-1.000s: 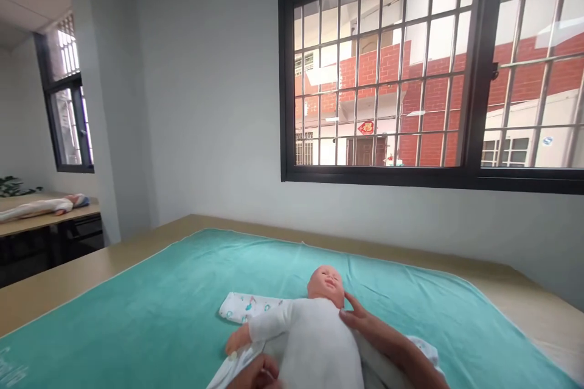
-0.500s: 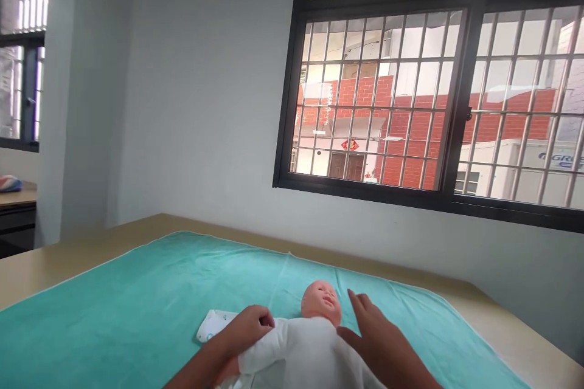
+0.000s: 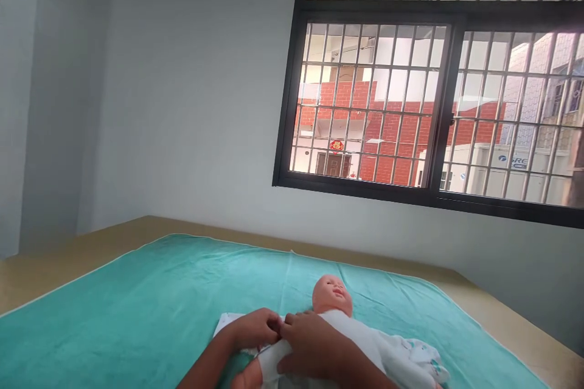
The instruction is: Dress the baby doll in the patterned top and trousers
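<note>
A baby doll (image 3: 332, 295) lies face up on a teal cloth, its head toward the window. It wears a white baby garment (image 3: 360, 328), whose sleeve on the right carries a green print. At the doll's shoulder on the left, my left hand (image 3: 255, 329) has its fingers pinched together on the garment's edge. My right hand (image 3: 314, 343) reaches across the doll's chest, fingers curled over the same sleeve, its fingertips meeting the left ones. The pinched fabric is mostly hidden by the fingers. A printed white flap (image 3: 223, 322) sticks out behind my left hand.
The teal cloth (image 3: 150, 298) covers most of a tan tabletop (image 3: 123, 234). Behind the table's far edge rises a grey wall (image 3: 196, 103) with a barred, dark-framed window (image 3: 365, 188).
My right hand has moved left from beside the doll's neck to meet my left hand. The printed sleeve on the right is now in sight. The view has turned slightly right.
</note>
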`<move>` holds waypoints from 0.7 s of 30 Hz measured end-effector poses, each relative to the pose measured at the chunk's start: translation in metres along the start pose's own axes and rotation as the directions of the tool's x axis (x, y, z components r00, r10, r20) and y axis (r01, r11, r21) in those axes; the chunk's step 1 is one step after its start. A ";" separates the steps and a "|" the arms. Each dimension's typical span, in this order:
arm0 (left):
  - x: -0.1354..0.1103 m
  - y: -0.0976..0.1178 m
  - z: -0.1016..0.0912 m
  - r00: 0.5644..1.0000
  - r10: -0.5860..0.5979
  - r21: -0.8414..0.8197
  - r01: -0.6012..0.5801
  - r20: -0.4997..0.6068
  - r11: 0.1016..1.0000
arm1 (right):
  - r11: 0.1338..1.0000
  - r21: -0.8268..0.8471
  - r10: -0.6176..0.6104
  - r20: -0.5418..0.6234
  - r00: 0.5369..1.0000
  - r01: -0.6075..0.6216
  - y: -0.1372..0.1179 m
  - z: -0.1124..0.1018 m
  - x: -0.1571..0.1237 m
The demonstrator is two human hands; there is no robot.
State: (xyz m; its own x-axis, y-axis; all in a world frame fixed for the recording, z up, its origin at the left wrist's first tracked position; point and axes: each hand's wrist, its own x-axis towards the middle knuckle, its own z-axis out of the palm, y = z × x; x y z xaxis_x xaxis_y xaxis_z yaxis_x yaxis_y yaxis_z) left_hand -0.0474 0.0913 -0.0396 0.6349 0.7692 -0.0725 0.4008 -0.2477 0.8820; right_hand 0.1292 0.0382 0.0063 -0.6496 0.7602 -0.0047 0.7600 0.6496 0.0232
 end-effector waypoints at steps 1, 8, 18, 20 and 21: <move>0.000 -0.001 -0.001 1.000 -0.001 -0.003 0.001 -0.001 1.000 | 1.000 0.003 0.004 -0.010 1.000 -0.004 0.000 0.001 0.001; -0.002 -0.002 -0.004 0.998 -0.057 -0.014 0.057 0.025 0.998 | 0.990 0.067 0.128 -0.106 0.986 -0.121 -0.001 -0.004 -0.013; -0.003 0.006 -0.003 0.999 -0.026 -0.079 0.030 0.039 0.996 | 0.961 0.254 0.158 -0.177 0.971 -0.110 0.018 -0.023 -0.035; -0.001 0.005 0.000 0.998 -0.046 -0.148 0.040 -0.040 0.988 | 0.956 0.272 0.163 -0.189 0.968 -0.108 0.022 -0.027 -0.037; 0.000 0.004 0.001 0.994 -0.062 -0.181 0.045 -0.088 0.982 | 0.955 0.275 0.169 -0.194 0.966 -0.111 0.024 -0.029 -0.037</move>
State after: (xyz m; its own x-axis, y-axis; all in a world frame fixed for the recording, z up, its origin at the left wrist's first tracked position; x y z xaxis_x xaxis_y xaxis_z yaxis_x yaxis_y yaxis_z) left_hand -0.0445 0.0899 -0.0364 0.5482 0.8320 -0.0852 0.3023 -0.1021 0.9477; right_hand 0.1711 0.0249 0.0357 -0.5038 0.8419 0.1932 0.8038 0.5388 -0.2520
